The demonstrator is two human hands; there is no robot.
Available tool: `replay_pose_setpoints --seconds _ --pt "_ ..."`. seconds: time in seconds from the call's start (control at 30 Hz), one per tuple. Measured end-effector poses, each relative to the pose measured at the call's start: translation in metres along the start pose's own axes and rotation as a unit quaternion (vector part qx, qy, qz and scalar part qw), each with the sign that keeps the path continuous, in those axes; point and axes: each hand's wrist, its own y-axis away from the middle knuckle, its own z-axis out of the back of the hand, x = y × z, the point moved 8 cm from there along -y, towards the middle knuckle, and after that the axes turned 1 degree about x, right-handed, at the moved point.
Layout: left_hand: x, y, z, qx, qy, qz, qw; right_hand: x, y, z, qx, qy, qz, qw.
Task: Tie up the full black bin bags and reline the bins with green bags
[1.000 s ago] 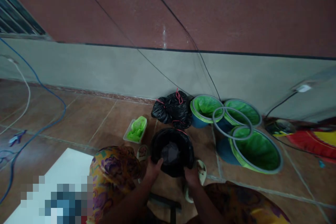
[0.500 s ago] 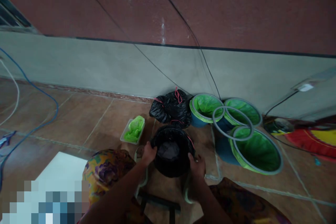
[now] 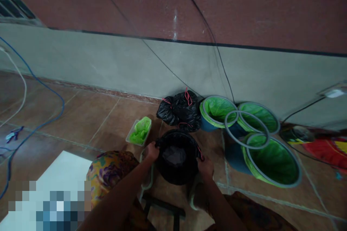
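Note:
Between my knees stands a round opening lined with a black garbage bag (image 3: 173,175); what holds it in shape is covered by the bag. A greyish patch shows at its bottom, too dim to make out. My left hand (image 3: 152,151) is closed on the bag's edge at the left of the rim. On the opposite side my right hand (image 3: 206,168) pinches the edge beside a red drawstring (image 3: 200,151). Just beyond the rim lie black bags with red ties (image 3: 187,110). A clear tray (image 3: 131,139) holding crumpled green plastic (image 3: 141,130) sits beyond my left hand.
Several blue bins with green liners and grey rims (image 3: 299,173) stand to the right. A loose grey ring (image 3: 229,133) rests across them. Cables hang along the wall (image 3: 114,61). A blue hose (image 3: 63,106) curves over the tiles at left; a white board (image 3: 62,166) lies nearer.
My right fingers, looser before, have closed on the bag's edge by the red drawstring. My left hand has shifted slightly farther up the rim. The view has turned a little left.

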Motion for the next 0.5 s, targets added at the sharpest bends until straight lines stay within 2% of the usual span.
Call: replay_pose_setpoints --seconds 0.17,0.3,0.5 --pt "-0.011 -0.002 0.009 -0.008 -0.014 -0.031 0.999 0.009 0.0 0.015 -0.019 -0.014 -0.005 1.0" --pt "-0.006 -0.003 0.014 -0.017 0.031 -0.012 0.999 0.004 -0.005 0.026 -0.033 -0.02 -0.007 0.999" --pt "-0.002 -0.001 0.02 -0.027 0.094 -0.018 0.995 -0.004 -0.003 0.044 -0.096 -0.101 0.002 0.99"
